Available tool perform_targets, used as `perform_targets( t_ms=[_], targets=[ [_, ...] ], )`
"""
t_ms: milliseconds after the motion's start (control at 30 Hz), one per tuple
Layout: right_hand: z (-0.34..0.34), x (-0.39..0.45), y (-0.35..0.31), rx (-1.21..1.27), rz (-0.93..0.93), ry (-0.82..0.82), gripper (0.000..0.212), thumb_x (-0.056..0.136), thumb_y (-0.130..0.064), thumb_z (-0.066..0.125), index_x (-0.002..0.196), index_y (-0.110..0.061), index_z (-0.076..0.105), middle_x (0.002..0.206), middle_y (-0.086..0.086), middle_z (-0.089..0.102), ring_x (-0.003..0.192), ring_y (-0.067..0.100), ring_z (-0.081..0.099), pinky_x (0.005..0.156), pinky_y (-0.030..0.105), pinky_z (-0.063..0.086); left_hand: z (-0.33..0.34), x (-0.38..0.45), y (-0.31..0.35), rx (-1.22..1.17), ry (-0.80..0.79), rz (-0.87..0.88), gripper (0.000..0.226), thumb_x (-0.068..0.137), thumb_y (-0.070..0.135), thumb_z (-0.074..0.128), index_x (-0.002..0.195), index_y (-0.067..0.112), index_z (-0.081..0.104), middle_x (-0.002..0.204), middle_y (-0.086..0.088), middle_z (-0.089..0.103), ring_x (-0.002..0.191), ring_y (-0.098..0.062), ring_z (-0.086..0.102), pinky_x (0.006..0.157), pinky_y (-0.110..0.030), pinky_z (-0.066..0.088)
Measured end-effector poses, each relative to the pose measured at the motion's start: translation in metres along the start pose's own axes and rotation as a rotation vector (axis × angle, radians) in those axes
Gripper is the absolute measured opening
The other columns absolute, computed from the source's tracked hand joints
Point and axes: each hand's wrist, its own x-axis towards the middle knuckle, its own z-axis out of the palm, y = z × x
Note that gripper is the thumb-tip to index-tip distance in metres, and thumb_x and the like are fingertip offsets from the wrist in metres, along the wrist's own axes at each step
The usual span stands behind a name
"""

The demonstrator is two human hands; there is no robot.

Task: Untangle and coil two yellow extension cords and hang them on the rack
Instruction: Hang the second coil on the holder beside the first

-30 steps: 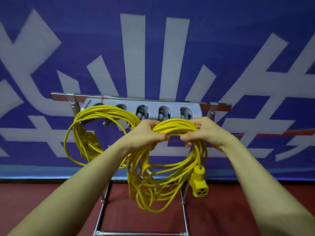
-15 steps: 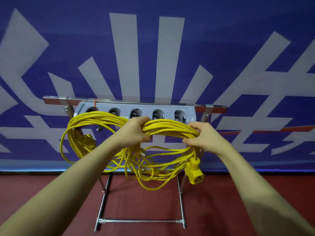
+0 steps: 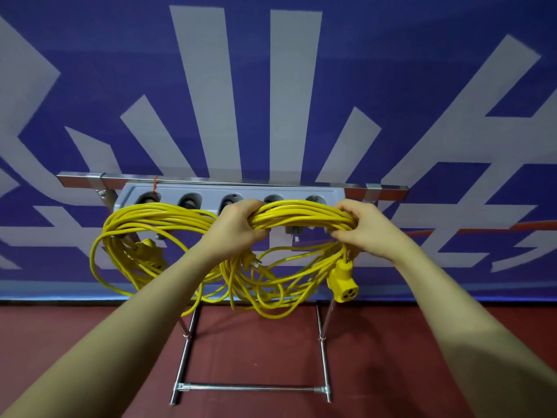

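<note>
Both hands have spread further apart along the top of the coil since a second ago, and the bundle now sits right in front of the hooks. The left hand (image 3: 238, 224) has its fingers curled over the top of the second yellow cord coil (image 3: 301, 215), gripping the bunched strands; the right hand (image 3: 361, 227) grips the same bundle at its right end, fingers wrapped round from above. Between the hands the strands run level and taut, while the loops below sag loose and untidy. A yellow socket end (image 3: 343, 280) dangles just under the right hand, and a plug (image 3: 253, 262) hangs below the left wrist. To the left, the first yellow cord coil (image 3: 135, 230) hangs from the leftmost part of the rack (image 3: 211, 191), a grey hook panel under a metal crossbar on thin steel legs. Behind stands a blue and white banner (image 3: 295, 86), with red floor (image 3: 256, 342) beneath.
</note>
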Motion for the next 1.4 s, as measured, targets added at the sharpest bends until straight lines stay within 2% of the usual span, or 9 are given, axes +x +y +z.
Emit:
perform_targets(
  t_ms=[100,300,400,633,767,967,1167,1267,1400],
  targets=[
    [-0.001,0.005,0.005,-0.011,-0.048,-0.021,0.023,0.081,-0.002,0.066,0.091,-0.022,0.061,0.086,0.017,0.064,0.074,0.035,0.064,0.062,0.046,0.057,0.003,0.002,-0.001,0.019,0.046,0.020,0.027,0.078,0.006,0.073,0.104,0.011,0.064,0.078,0.008,0.055,0.068,-0.007,0.052,0.063,-0.020,0.042],
    [0.007,0.008,0.025,-0.286,-0.064,0.005,0.022,0.087,-0.018,0.064,0.094,-0.037,0.055,0.096,0.002,0.047,0.103,0.022,0.037,0.090,0.034,0.030,0.006,0.003,-0.008,0.091,0.050,0.075,0.023,0.079,0.009,0.073,0.100,0.009,0.064,0.081,0.003,0.053,0.074,-0.016,0.052,0.065,-0.034,0.045],
    [0.014,0.007,0.023,-0.238,-0.092,0.064,0.015,0.088,-0.019,0.065,0.100,-0.026,0.061,0.091,-0.005,0.042,0.099,0.015,0.031,0.091,0.033,0.026,0.004,0.005,-0.014,0.133,0.038,0.072,0.023,0.079,0.008,0.072,0.101,0.009,0.065,0.084,-0.003,0.058,0.074,-0.019,0.054,0.068,-0.044,0.049],
    [0.029,0.011,0.020,-0.526,-0.231,0.194,0.049,0.088,-0.049,0.057,0.128,-0.021,0.051,0.124,0.000,0.044,0.109,0.014,0.030,0.088,0.023,0.013,-0.003,-0.001,-0.024,0.208,0.113,0.179,0.047,0.071,0.019,0.085,0.112,0.010,0.063,0.104,-0.002,0.052,0.087,-0.016,0.055,0.070,-0.030,0.047],
    [0.040,0.023,-0.006,-0.605,-0.351,0.146,0.061,0.086,-0.062,0.041,0.127,-0.018,0.051,0.118,-0.001,0.055,0.111,0.019,0.044,0.092,0.026,0.017,-0.009,-0.006,-0.028,0.343,0.113,0.215,0.044,0.072,0.031,0.084,0.104,0.010,0.064,0.089,-0.002,0.060,0.081,-0.023,0.058,0.067,-0.033,0.041],
    [0.042,0.030,-0.011,-0.666,-0.422,0.150,0.056,0.088,-0.057,0.051,0.129,-0.018,0.052,0.116,-0.001,0.060,0.110,0.021,0.053,0.094,0.029,0.022,-0.018,-0.025,-0.041,0.287,0.091,0.231,0.058,0.076,0.056,0.061,0.112,0.011,0.065,0.091,0.002,0.068,0.080,-0.019,0.061,0.072,-0.028,0.042],
    [0.055,0.034,-0.017,-0.834,-0.557,0.273,0.054,0.090,-0.050,0.040,0.131,-0.017,0.054,0.104,0.004,0.063,0.091,0.025,0.061,0.079,0.038,0.041,-0.018,-0.035,-0.048,0.093,0.057,0.191,0.043,0.084,0.042,0.061,0.118,0.016,0.058,0.097,0.004,0.067,0.088,-0.014,0.062,0.074,-0.039,0.052],
    [0.060,0.039,-0.018,-0.850,-0.624,0.350,0.045,0.092,-0.042,0.043,0.126,-0.017,0.059,0.096,0.005,0.064,0.081,0.026,0.062,0.071,0.037,0.045,-0.015,-0.033,-0.048,-0.003,0.105,0.141,0.032,0.086,0.030,0.061,0.113,0.012,0.059,0.084,0.008,0.064,0.076,-0.010,0.063,0.068,-0.033,0.050],
    [0.065,0.042,-0.018,-0.748,-0.568,0.380,0.043,0.092,-0.040,0.043,0.123,-0.017,0.062,0.095,0.003,0.064,0.082,0.025,0.061,0.072,0.037,0.043,-0.007,-0.030,-0.050,0.048,0.220,0.206,0.031,0.083,0.021,0.066,0.110,0.005,0.063,0.096,-0.002,0.060,0.089,-0.013,0.055,0.074,-0.022,0.043]
  ],
)
